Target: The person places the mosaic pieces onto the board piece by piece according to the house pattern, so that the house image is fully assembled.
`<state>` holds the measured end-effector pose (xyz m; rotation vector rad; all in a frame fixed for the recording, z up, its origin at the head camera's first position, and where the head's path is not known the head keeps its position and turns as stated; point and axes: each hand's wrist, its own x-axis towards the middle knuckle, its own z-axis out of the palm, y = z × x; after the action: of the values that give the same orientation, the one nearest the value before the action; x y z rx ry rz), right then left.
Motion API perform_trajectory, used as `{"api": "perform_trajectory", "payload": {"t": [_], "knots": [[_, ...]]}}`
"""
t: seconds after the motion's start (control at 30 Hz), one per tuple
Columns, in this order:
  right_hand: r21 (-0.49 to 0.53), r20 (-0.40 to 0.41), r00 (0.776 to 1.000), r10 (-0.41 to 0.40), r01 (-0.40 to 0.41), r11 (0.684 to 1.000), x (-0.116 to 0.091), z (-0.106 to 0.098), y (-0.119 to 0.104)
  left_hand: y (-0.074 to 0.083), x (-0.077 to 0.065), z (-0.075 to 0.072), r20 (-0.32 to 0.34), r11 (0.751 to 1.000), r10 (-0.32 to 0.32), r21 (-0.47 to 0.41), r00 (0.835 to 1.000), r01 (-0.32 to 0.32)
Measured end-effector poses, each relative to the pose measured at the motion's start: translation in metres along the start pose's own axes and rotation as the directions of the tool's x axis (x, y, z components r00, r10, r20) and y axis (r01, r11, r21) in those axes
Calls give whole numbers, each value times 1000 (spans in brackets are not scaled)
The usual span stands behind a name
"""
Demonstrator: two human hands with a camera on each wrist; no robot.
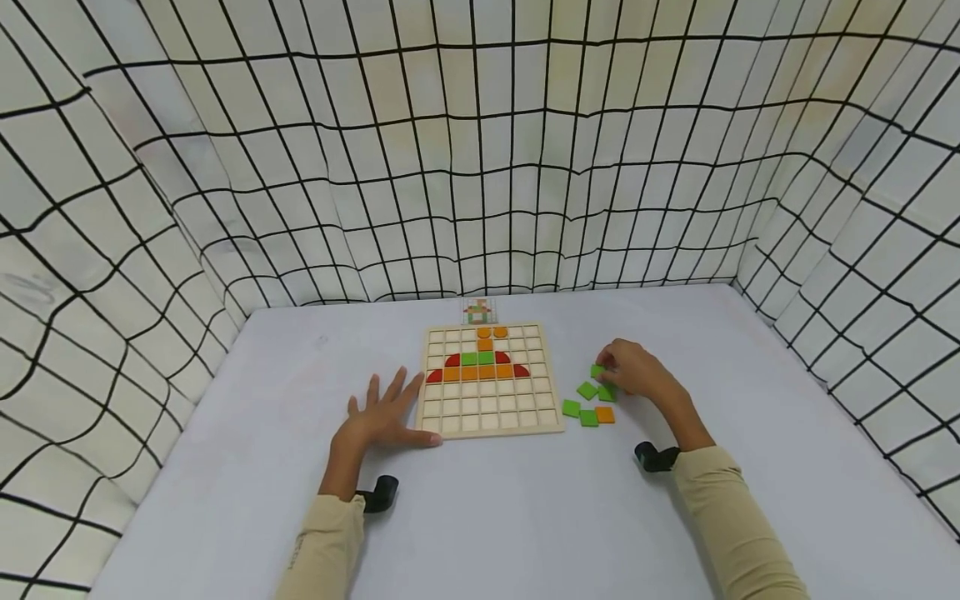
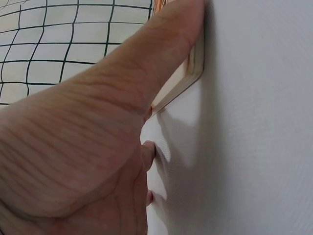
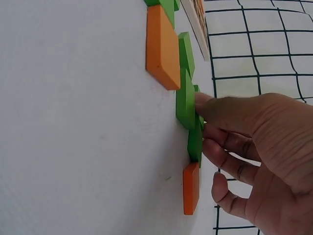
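A wooden grid board (image 1: 489,406) lies on the table, with red, orange and green pieces in its upper cells. My left hand (image 1: 384,419) is spread flat at its left side, thumb along the lower left corner; the left wrist view shows that thumb against the board's edge (image 2: 178,81). To the right of the board, my right hand (image 1: 636,369) bends over a group of loose square tiles. Its thumb and fingertips pinch a green tile (image 1: 597,371) among them. Seen from the right wrist, the fingers partly hide this tile, and an orange tile (image 3: 191,188) stands out below.
Loose green tiles (image 1: 572,408) and an orange tile (image 1: 604,415) lie between the board and my right hand. A small picture card (image 1: 478,311) touches the board's far edge. White walls with black netting (image 1: 495,192) enclose the white table (image 1: 495,517) at the back and sides.
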<state>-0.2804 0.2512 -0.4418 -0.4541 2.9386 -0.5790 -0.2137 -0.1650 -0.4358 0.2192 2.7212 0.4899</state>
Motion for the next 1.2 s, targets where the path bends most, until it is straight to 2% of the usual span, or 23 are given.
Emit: {"api": "perform_trajectory", "payload": {"t": [0.2, 0.53, 0.97, 1.2], "knots": [[-72, -21, 1000, -8, 6, 997, -2, 2, 9, 4, 1, 3, 3, 1000, 5, -11, 1000, -5], [-70, -35, 997, -73, 70, 995, -7, 5, 11, 2, 1, 8, 25, 1000, -15, -27, 1000, 16], [-86, -52, 996, -67, 62, 994, -6, 2, 6, 0, 2, 5, 8, 1000, -14, -18, 1000, 14], [-67, -84, 992, -98, 92, 993, -5, 4, 1, -2, 0, 2, 11, 1000, -19, -21, 1000, 19]]}}
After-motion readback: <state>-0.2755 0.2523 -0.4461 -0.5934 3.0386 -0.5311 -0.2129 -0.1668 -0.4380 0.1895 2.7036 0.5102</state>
